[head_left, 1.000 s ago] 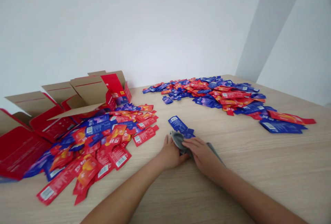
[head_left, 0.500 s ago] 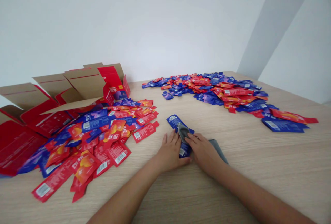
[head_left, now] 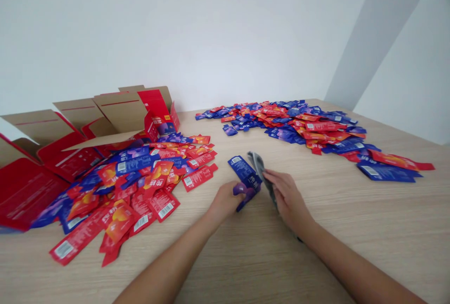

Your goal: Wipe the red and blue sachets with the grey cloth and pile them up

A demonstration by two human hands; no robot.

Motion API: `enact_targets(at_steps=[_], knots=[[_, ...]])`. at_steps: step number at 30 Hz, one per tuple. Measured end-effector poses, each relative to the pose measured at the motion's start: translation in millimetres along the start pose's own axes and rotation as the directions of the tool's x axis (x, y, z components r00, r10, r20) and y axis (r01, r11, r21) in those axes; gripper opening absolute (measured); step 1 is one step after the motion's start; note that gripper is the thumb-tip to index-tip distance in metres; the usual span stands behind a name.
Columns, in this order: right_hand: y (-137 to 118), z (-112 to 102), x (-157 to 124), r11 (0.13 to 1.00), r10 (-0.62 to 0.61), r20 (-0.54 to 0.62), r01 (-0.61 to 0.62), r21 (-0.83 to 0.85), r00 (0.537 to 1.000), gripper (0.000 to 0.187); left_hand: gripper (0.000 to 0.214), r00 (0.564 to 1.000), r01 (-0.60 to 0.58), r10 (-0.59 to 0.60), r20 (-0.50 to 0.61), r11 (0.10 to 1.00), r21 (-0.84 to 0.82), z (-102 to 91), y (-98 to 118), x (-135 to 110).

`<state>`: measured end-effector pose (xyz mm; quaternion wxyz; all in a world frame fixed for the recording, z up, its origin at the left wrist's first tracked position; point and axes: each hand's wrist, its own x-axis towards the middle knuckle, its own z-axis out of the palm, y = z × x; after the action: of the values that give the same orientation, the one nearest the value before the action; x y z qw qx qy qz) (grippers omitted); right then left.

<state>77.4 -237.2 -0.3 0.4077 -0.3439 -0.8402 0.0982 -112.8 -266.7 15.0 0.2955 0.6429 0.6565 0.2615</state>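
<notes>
Wiping, apparently, we are pinching a sachet (head_left: 249, 193) in our left hand (head_left: 226, 199), cloth (head_left: 259, 165) in our right hand (head_left: 290, 199), likely needing a steady hold next.

A big white wall (head_left: 225, 37) stands behind a wide table (head_left: 351, 229). The table top is light brown, with thin wood lines running across it. On the right, a grey band (head_left: 367, 37) slants down toward the table, with a pale wall (head_left: 415, 70) past it. The light is soft, and the table looks darker at the near side.
</notes>
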Motion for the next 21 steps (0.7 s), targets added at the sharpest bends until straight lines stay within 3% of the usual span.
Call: enact_targets(at_steps=[3,6,9,11,14,18,21], knots=[[-19.4,10.9,-3.8,0.982,-0.111,0.28,0.149,-0.117,0.954,0.058,0.012,0.996,0.026,-0.005,0.083,0.965,-0.26,-0.1,-7.3,9.0],[-21.8,19.3,-1.6,0.942,-0.031,0.443,0.175,-0.288,0.896,0.062,0.007,0.99,0.084,-0.036,0.135,0.924,-0.373,0.7,-10.2,13.2],[-14.7,19.4,2.0,0.912,0.073,0.472,0.132,-0.388,0.879,0.057,0.008,0.95,0.271,-0.174,0.258,0.87,-0.412,0.5,-11.0,12.7],[-12.7,17.4,1.4,0.916,0.046,0.481,0.156,-0.371,0.875,0.057,0.011,0.928,0.336,-0.218,0.303,0.839,-0.427,0.5,-11.8,11.0],[-15.0,15.9,-0.8,0.922,-0.033,0.49,0.216,-0.321,0.871,0.058,0.01,0.926,0.342,-0.229,0.3,0.844,-0.413,2.1,-12.7,9.0],[-13.4,15.9,5.7,0.909,0.046,0.479,0.162,-0.384,0.877,0.053,0.014,0.935,0.317,-0.205,0.291,0.85,-0.42,5.9,-11.8,8.5],[-3.3,13.8,10.3,0.927,0.054,0.442,0.119,-0.354,0.895,0.053,0.018,0.931,0.334,-0.196,0.306,0.795,-0.506,-1.6,-13.2,6.3]])
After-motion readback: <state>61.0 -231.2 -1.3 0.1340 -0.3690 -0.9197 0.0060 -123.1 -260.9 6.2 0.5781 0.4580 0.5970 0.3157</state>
